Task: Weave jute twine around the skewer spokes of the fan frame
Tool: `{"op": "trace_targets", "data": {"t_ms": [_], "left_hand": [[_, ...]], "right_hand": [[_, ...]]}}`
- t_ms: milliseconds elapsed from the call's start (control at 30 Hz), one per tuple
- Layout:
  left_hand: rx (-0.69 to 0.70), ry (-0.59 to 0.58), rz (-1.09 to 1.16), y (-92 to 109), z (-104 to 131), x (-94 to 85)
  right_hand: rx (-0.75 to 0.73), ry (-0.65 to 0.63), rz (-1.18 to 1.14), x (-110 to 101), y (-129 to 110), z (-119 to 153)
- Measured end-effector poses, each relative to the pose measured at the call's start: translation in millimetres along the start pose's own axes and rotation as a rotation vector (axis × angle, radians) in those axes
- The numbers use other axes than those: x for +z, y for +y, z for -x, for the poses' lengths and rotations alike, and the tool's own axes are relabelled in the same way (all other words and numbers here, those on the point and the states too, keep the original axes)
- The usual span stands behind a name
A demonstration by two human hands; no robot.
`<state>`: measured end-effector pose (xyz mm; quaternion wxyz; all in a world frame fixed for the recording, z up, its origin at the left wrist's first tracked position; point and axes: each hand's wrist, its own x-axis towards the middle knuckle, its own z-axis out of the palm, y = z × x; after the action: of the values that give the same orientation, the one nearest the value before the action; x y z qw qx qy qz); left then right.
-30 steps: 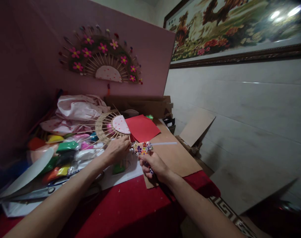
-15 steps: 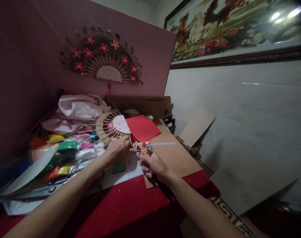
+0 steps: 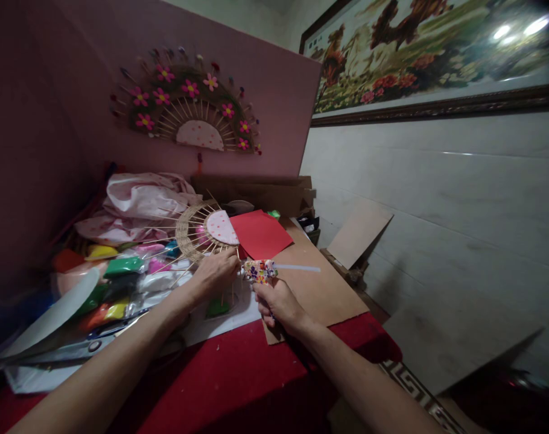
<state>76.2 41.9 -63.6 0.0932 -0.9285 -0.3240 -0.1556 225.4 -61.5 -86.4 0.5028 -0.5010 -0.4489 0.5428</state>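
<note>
My right hand (image 3: pixel 279 303) is wrapped round the handle of a glue gun (image 3: pixel 260 270) with a flower pattern. A pale glue stick (image 3: pixel 298 267) sticks out of its back end to the right. The gun's nozzle points left, close to the fingertips of my left hand (image 3: pixel 217 272). Those fingers are closed on the lower end of a fan frame (image 3: pixel 187 232), made of thin sticks with cord woven through them. A white half-round piece with pink dots (image 3: pixel 222 228) forms the fan's centre. My fingers hide the exact spot at the nozzle.
A red paper sheet (image 3: pixel 262 234) and brown cardboard (image 3: pixel 326 295) lie to the right. Bagged coloured clay (image 3: pixel 124 266), scissors (image 3: pixel 70 351) and pink cloth (image 3: pixel 150 196) crowd the left of the red-covered table (image 3: pixel 211 386). A flowered fan (image 3: pixel 190 90) hangs on the pink board behind.
The glue gun has shifted very slightly, and the glue stick's free end now dips a little lower. My left hand and the fan frame stay in place.
</note>
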Motion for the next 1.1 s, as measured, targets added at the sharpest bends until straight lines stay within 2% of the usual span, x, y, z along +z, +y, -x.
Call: {"op": "trace_targets", "data": {"t_ms": [333,700,1100], "left_hand": [[-0.013,-0.024,-0.025,2.5,0.9,-2.9],[-0.044,-0.062,-0.058,7.3,-2.1,-8.2],[-0.030,-0.019,-0.034,5.1,-1.6,-2.7]], "right_hand": [[0.001,-0.072,0.027,-2.2,0.1,1.4],[-0.006,-0.043,0.038,1.6,-1.3,0.1],[-0.028,-0.013,0.086,2.5,0.5,-1.5]]}}
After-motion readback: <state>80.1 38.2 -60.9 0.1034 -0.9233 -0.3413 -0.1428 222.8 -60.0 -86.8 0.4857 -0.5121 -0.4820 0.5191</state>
